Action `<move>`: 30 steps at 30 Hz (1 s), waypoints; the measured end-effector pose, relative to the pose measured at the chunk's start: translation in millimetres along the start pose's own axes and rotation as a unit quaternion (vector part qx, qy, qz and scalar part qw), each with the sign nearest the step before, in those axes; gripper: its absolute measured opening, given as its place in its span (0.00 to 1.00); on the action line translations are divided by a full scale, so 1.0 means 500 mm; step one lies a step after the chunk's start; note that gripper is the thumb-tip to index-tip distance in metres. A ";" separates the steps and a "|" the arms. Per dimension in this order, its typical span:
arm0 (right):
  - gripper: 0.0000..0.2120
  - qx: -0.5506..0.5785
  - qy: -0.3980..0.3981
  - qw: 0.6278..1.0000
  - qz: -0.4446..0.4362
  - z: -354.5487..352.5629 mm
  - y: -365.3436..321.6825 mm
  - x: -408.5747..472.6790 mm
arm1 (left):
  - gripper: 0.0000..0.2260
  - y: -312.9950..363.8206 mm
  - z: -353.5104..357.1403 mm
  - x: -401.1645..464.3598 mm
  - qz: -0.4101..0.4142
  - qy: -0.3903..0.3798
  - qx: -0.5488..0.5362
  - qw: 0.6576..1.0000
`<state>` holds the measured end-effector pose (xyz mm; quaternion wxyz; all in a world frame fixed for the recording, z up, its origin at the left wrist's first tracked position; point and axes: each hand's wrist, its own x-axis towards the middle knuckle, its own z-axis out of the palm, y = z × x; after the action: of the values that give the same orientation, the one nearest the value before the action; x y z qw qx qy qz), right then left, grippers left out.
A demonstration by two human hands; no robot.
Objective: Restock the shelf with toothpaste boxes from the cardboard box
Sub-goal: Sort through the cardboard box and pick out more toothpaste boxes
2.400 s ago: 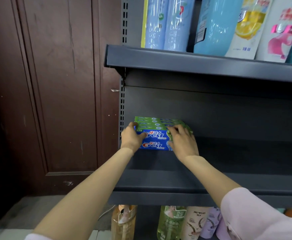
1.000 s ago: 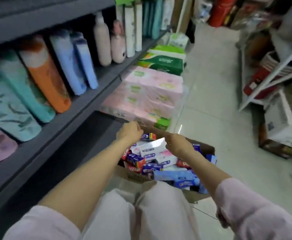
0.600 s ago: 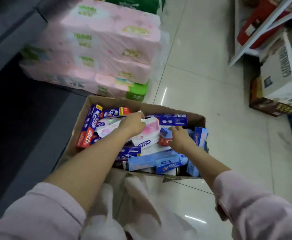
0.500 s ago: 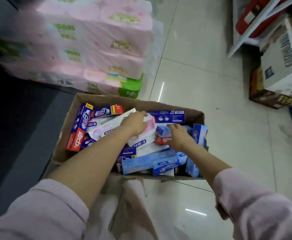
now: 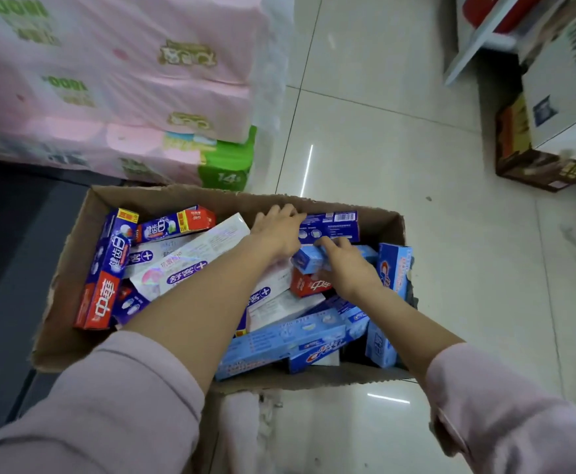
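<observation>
Cardboard box (image 5: pixel 74 268) is sitting open on the pale tile floor (image 5: pixel 399 159), and it's stuffed with toothpaste boxes lying every which way. Both hands are reaching down into it at the far end. The left hand (image 5: pixel 278 230) is lying over the pile near the far wall, fingers bent over the left end of a dark blue box (image 5: pixel 334 225) with a barcode on it. Can't really tell if it's actually gripping that one or just resting on it, since the fingertips are tucked out of sight. The right hand (image 5: pixel 346 268) is just beside it, fingers curling onto a light blue box (image 5: pixel 309 261), which is lying over a red box (image 5: pixel 305 285). It looks like a loose hold, thumb hidden, so I'm not calling it a firm grip.

Over on the left side of the carton, a long red-and-purple box (image 5: pixel 103 268) is lying along the wall, with a shorter purple-and-red box (image 5: pixel 173 224) up near the far corner. A long white box (image 5: pixel 191 258) is slanting across the middle, partly under the left forearm. Nearer the camera, a long pale blue box (image 5: pixel 279 343) is lying crosswise, and another blue one (image 5: pixel 394 265) is standing upright against the right wall.

Pink tissue packs (image 5: pixel 126 90) are stacked just behind the carton, and a brown carton (image 5: pixel 536 159) is sitting well off to the right. Pink sleeves (image 5: pixel 108 415) are pushed up both forearms.
</observation>
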<state>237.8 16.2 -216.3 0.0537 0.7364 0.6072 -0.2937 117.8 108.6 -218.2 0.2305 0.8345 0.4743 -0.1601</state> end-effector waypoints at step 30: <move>0.18 0.226 0.104 0.968 0.017 -0.015 0.013 -0.060 | 0.24 0.032 0.049 -0.040 0.035 0.007 -0.073 0.997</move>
<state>243.6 -8.0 -197.2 -0.1730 0.7660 0.5146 -0.3443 120.5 74.0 -225.6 0.2933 0.8325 0.4568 -0.1110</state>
